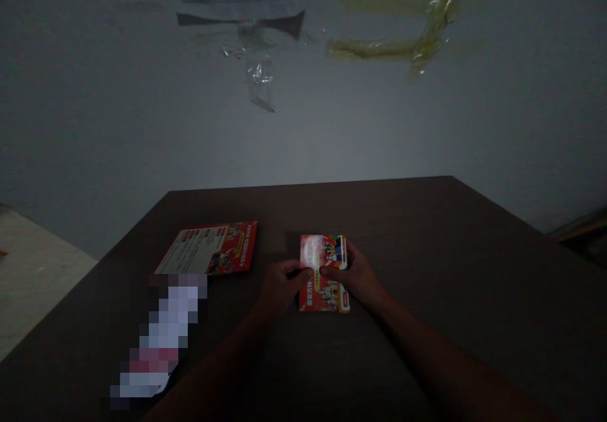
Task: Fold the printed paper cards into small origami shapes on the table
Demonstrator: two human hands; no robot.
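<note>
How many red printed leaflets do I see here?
2. One glossy red rectangular leaflet is held by the left hand and right hand; another red-and-pale printed leaflet lies on the dark brown table, farther left. More could be hidden beneath either.

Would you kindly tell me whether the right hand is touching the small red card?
Touching: in the head view, the right hand grips the small red card, thumb on its printed face.

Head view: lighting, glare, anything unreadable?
Head view: dim overall, forearms dark; head view: pale glare washes out the upper left of the red card; head view: bright glints on the yellowish wall tape; head view, lower left: a pixelated patch hides what lies there.
</note>
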